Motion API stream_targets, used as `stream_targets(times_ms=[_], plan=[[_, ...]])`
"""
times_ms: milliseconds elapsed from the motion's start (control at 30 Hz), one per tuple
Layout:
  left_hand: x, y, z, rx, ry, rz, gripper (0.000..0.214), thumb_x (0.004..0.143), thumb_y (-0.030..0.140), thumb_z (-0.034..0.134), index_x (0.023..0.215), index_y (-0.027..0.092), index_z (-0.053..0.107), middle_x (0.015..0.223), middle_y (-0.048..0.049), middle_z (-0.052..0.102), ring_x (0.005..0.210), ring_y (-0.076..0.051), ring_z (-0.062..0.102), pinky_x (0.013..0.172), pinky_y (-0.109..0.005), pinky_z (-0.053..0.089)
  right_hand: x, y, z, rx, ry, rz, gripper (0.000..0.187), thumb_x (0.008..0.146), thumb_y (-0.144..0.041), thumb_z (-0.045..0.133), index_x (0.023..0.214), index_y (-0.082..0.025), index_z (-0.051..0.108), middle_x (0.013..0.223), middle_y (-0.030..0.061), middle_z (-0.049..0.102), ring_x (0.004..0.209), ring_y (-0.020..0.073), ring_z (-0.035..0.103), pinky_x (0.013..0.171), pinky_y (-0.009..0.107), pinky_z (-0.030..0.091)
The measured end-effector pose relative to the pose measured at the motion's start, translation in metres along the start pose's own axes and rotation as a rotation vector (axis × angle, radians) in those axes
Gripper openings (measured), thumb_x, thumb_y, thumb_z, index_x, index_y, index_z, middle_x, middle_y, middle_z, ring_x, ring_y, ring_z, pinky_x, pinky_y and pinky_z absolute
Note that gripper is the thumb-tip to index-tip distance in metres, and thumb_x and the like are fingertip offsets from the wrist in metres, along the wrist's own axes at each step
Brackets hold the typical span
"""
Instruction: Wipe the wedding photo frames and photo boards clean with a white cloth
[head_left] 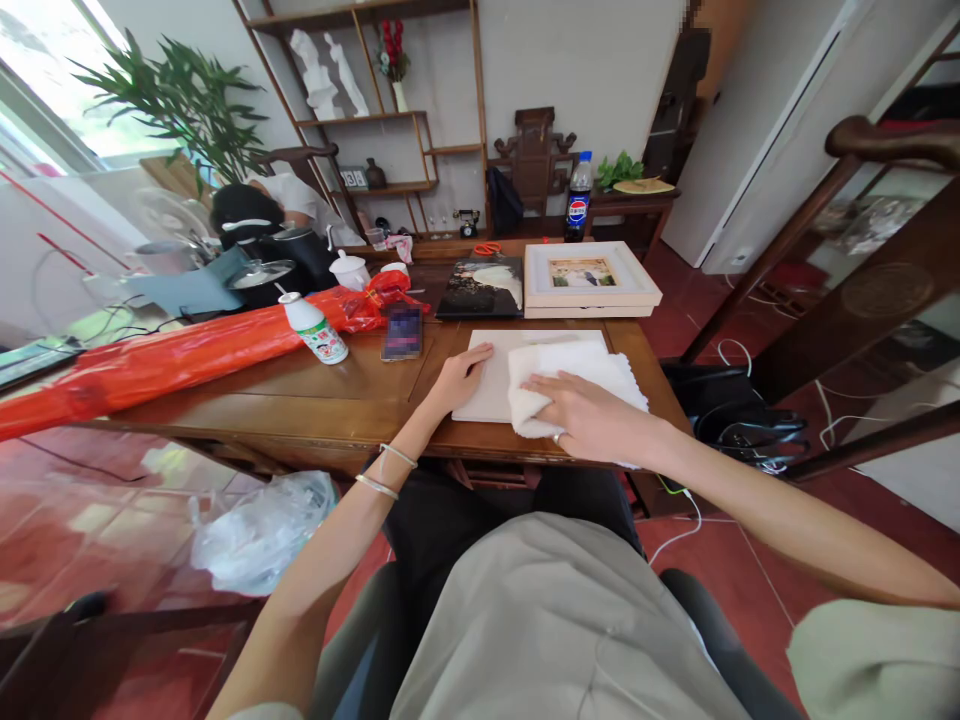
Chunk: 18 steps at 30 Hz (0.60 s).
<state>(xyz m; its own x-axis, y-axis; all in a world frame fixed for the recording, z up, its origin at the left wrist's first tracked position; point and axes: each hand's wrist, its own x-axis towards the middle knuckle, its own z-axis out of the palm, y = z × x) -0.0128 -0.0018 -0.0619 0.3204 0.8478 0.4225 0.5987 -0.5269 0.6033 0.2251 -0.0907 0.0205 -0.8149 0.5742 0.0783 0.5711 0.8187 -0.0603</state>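
Note:
A pale flat rectangular panel (491, 385) lies on the wooden table before me. My left hand (463, 377) rests on its left edge, fingers stretched out over the surface and holding nothing. On the panel's right part, my right hand (574, 410) grips a white cloth (551, 365) and presses it down. The bunched cloth has a scalloped edge and spreads past the panel's right side, hiding that part of it. Behind the panel lie a dark photo album (480, 288) and a cream box (592, 280) with a framed picture on top.
A phone (403, 333), a white drink bottle (315, 328) with a straw and a long red plastic-wrapped bundle (187, 350) lie to the left. A cola bottle (578, 198) and orange scissors (487, 248) stand farther back. Another person (292, 200) bends down at the back left.

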Motion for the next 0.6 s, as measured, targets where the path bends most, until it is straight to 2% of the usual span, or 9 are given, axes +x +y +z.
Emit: stream_targets(times_ms=[67, 133, 233, 333, 433, 600], plan=[[0.000, 0.000, 0.000, 0.004, -0.001, -0.002, 0.038, 0.087, 0.020, 0.040, 0.115, 0.014, 0.064, 0.130, -0.0062, 0.057, 0.124, -0.020, 0.050, 0.111, -0.035, 0.034, 0.006, 0.006, 0.002, 0.012, 0.012, 0.007, 0.038, 0.070, -0.009, 0.051, 0.102, -0.017, 0.069, 0.138, 0.0123, 0.049, 0.128, 0.0264, 0.043, 0.105, 0.042, 0.032], [0.000, 0.000, 0.000, 0.011, -0.004, -0.003, 0.037, 0.087, 0.020, 0.040, 0.115, 0.015, 0.064, 0.130, -0.0056, 0.057, 0.124, -0.019, 0.051, 0.111, -0.036, 0.034, 0.018, 0.023, 0.006, 0.014, 0.020, 0.023, 0.038, 0.071, -0.011, 0.050, 0.103, -0.018, 0.068, 0.136, 0.0121, 0.051, 0.128, 0.0264, 0.043, 0.105, 0.045, 0.032], [0.000, 0.000, 0.000, 0.013, -0.003, 0.002, 0.037, 0.087, 0.019, 0.040, 0.115, 0.016, 0.064, 0.129, -0.0047, 0.058, 0.124, -0.019, 0.051, 0.111, -0.035, 0.035, 0.041, 0.053, 0.013, -0.004, 0.015, 0.080, 0.044, 0.075, -0.011, 0.046, 0.115, -0.020, 0.063, 0.140, 0.0101, 0.048, 0.135, 0.0279, 0.033, 0.107, 0.054, 0.024], [0.000, 0.000, -0.001, 0.007, 0.003, 0.007, 0.037, 0.087, 0.020, 0.040, 0.115, 0.016, 0.064, 0.128, -0.0041, 0.059, 0.124, -0.019, 0.051, 0.111, -0.035, 0.035, 0.056, 0.069, 0.018, -0.059, 0.040, 0.118, 0.047, 0.080, -0.011, 0.042, 0.122, -0.022, 0.059, 0.143, 0.0090, 0.044, 0.138, 0.0292, 0.024, 0.105, 0.057, 0.024], [0.000, 0.000, -0.001, 0.010, 0.006, 0.005, 0.037, 0.087, 0.020, 0.040, 0.115, 0.017, 0.064, 0.128, -0.0036, 0.059, 0.124, -0.019, 0.051, 0.111, -0.035, 0.034, 0.054, 0.062, 0.020, -0.124, 0.057, 0.064, 0.044, 0.081, -0.010, 0.042, 0.119, -0.020, 0.061, 0.139, 0.0108, 0.049, 0.137, 0.0307, 0.026, 0.103, 0.056, 0.026], [0.000, -0.001, 0.000, 0.020, 0.001, 0.010, 0.038, 0.087, 0.018, 0.040, 0.117, 0.013, 0.063, 0.130, -0.0068, 0.057, 0.124, -0.019, 0.051, 0.110, -0.034, 0.035, 0.020, 0.017, 0.015, -0.103, 0.025, -0.040, 0.038, 0.077, -0.014, 0.051, 0.113, -0.013, 0.065, 0.140, 0.0180, 0.045, 0.135, 0.0311, 0.029, 0.103, 0.050, 0.029]])
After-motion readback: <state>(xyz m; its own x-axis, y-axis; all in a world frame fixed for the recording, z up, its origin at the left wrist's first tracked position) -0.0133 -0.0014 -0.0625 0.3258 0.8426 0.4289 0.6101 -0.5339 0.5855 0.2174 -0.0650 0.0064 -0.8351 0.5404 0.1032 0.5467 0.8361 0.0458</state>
